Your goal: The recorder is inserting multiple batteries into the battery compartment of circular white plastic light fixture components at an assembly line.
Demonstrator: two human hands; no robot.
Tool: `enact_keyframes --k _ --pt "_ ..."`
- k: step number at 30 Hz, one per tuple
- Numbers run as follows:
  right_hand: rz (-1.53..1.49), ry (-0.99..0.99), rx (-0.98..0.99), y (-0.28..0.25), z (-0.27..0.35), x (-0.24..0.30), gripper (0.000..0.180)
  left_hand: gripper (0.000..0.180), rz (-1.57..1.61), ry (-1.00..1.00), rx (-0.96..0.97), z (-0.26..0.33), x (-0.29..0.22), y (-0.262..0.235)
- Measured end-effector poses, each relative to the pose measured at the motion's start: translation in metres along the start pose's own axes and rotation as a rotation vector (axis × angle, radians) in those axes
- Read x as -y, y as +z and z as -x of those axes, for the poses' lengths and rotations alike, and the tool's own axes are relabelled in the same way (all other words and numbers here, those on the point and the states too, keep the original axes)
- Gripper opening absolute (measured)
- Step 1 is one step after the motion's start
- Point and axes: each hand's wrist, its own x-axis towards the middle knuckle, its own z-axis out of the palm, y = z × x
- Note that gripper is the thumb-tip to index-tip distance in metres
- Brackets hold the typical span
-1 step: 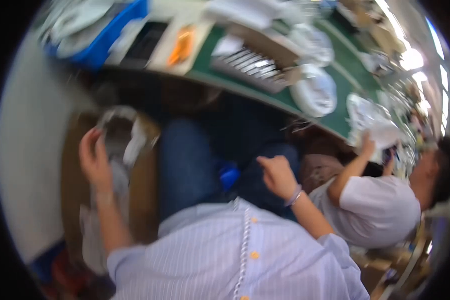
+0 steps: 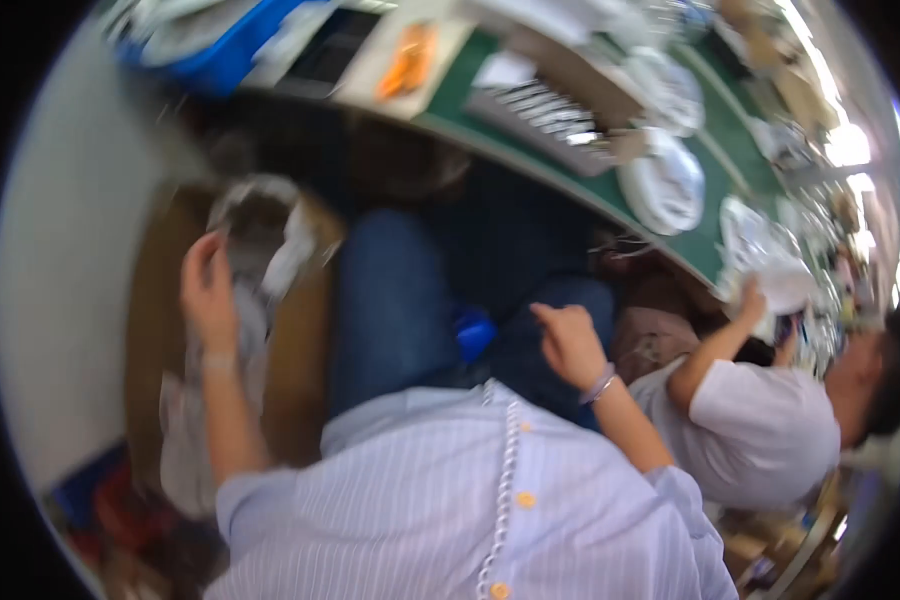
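Observation:
My left hand is over the left part of a brown cardboard box, beside the rim of a whitish plastic bag inside it. Its fingers are raised and a little apart, with nothing visible in them. Whether a fingertip touches the bag rim I cannot tell. Over my right thigh hovers my right hand, empty, index finger stretched out and the other fingers loosely bent. A bracelet circles that wrist. Between my legs shows a small bright blue thing, its kind unclear.
Ahead, a green-topped table bears an orange tool-like object, an open box of metallic pieces, white coils and a blue bin. On the right a seated co-worker handles white plastic. A pale wall stands left.
The whole view has shifted, so the table and co-worker appear farther right and the table higher. Both of my hands keep nearly the same pose. Blur persists.

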Motion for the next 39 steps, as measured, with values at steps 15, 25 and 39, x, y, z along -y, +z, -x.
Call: enact_keyframes --k 15,25,39 --pt "-0.129 0.254 0.106 0.066 0.031 -0.044 0.045 0.031 -0.786 -0.341 0.877 0.119 0.249 -0.021" --pt "0.005 0.328 0.174 0.060 0.018 -0.030 0.041 0.028 -1.038 -0.254 1.580 0.154 0.230 -0.007" --pt "0.063 0.284 0.240 0.066 0.011 -0.021 0.036 0.029 -0.893 0.231 0.624 0.127 0.269 0.066"
